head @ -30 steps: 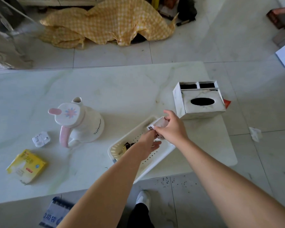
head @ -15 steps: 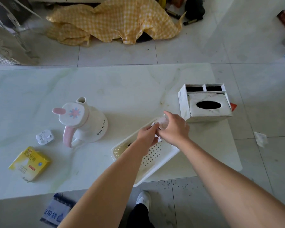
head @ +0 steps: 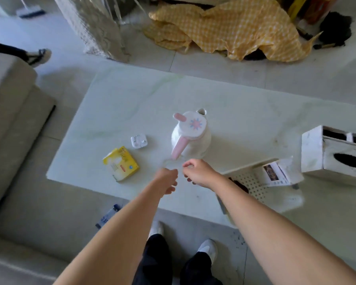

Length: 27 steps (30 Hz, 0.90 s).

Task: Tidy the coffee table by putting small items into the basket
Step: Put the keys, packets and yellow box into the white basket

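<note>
A white jug with pink handle and a pink-and-blue flower lid, a yellow box, a pale green-veined marble table, and yellow checked cloth.

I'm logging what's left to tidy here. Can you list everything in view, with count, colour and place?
coffee table: 1, pale marble, centre
kettle: 1, white with pink handle, mid-table
earphone case: 1, white, left of the kettle
yellow packet: 1, yellow, near the table's front left
basket: 1, white, perforated, front right of the table
printed packet: 1, white with a picture, in the basket
tissue box: 1, white, right edge of the table
checked cloth: 1, yellow, on the floor beyond the table
sofa: 1, beige, left
left hand: 1, fingers curled, over the table's front edge
right hand: 1, fingers curled, beside the left
</note>
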### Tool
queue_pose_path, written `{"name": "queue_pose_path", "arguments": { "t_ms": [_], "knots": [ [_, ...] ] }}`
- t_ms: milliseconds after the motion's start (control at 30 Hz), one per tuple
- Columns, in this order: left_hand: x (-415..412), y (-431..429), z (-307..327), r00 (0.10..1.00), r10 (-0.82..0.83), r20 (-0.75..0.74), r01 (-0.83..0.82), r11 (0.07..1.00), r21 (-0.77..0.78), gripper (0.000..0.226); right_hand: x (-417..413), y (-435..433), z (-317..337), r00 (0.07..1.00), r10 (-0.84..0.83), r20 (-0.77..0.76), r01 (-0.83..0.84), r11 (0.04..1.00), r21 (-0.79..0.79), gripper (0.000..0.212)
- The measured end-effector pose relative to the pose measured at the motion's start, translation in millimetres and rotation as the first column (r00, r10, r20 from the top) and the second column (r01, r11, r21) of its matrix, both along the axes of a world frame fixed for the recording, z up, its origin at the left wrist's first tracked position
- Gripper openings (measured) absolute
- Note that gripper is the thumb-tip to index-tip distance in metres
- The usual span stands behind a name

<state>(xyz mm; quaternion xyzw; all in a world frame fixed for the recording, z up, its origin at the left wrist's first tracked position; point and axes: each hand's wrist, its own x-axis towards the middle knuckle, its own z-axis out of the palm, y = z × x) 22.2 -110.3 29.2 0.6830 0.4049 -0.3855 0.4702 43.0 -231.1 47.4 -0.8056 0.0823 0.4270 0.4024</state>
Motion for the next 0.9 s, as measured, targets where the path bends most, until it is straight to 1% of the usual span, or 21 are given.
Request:
{"name": "queue_pose_path", "arguments": {
  "t_ms": [67,133,167,233,267,333,400,500,567,600,633,667,700,733,767,833,900],
  "knots": [
    [-6,40,-10,0.988,0.126,0.084,-0.134,0.987,0.093,0.017,-3,31,-11,0.999,0.018,-0.033,-0.017,0.999,0.027,0.029],
    [-12,93,-24,0.959,0.226,0.172,-0.258,0.947,0.191,0.014,-6,78,-27,0.997,0.063,-0.047,-0.062,0.997,0.040,0.043],
    [-13,113,-29,0.951,0.230,0.205,-0.277,0.930,0.242,0.015,-6,95,-33,0.996,0.076,-0.047,-0.074,0.996,0.045,0.048],
    [-15,153,-43,0.941,0.253,0.227,-0.316,0.896,0.313,0.018,-5,135,-49,0.996,0.073,-0.051,-0.069,0.995,0.066,0.054],
    [-16,170,-51,0.932,0.285,0.225,-0.348,0.877,0.330,0.025,-4,152,-57,0.997,0.056,-0.051,-0.052,0.996,0.068,0.056],
    [-16,193,-65,0.916,0.350,0.195,-0.398,0.849,0.349,0.051,-3,177,-70,0.999,0.019,-0.044,-0.016,0.998,0.067,0.060],
    [-16,205,-71,0.910,0.383,0.159,-0.413,0.870,0.269,0.061,-1,195,-84,0.999,0.011,-0.051,-0.008,0.999,0.053,0.063],
    [-14,212,-77,0.860,0.479,0.174,-0.491,0.871,0.031,0.059,4,212,-98,0.996,-0.011,-0.093,0.016,0.998,0.053,0.067],
    [-13,215,-76,0.851,0.500,0.159,-0.502,0.864,-0.033,0.063,8,216,-102,0.995,-0.045,-0.092,0.047,0.999,0.020,0.071],
    [-13,217,-76,0.854,0.506,0.124,-0.504,0.862,-0.051,0.065,8,216,-102,0.994,-0.060,-0.092,0.059,0.998,-0.016,0.071],
    [-13,218,-74,0.865,0.496,0.075,-0.491,0.868,-0.077,0.065,9,213,-102,0.994,-0.060,-0.093,0.054,0.997,-0.058,0.068],
    [-15,218,-73,0.891,0.452,0.034,-0.448,0.889,-0.098,0.063,8,209,-100,0.994,-0.052,-0.099,0.043,0.995,-0.090,0.059],
    [-17,216,-70,0.921,0.389,0.009,-0.385,0.915,-0.117,0.057,8,203,-97,0.993,-0.039,-0.114,0.027,0.994,-0.104,0.048],
    [-19,214,-66,0.945,0.327,-0.007,-0.325,0.937,-0.129,0.050,7,196,-95,0.991,-0.027,-0.133,0.013,0.994,-0.107,0.044],
    [-21,211,-63,0.959,0.282,-0.012,-0.281,0.950,-0.137,0.044,7,188,-92,0.988,-0.014,-0.155,-0.002,0.994,-0.108,0.050],
    [-20,202,-58,0.971,0.234,-0.038,-0.237,0.961,-0.141,0.041,6,175,-83,0.978,0.003,-0.211,-0.025,0.995,-0.099,0.061],
    [-19,185,-53,0.977,0.196,-0.079,-0.206,0.969,-0.137,0.041,4,159,-67,0.968,0.025,-0.249,-0.040,0.998,-0.055,0.056]
  ]
}}
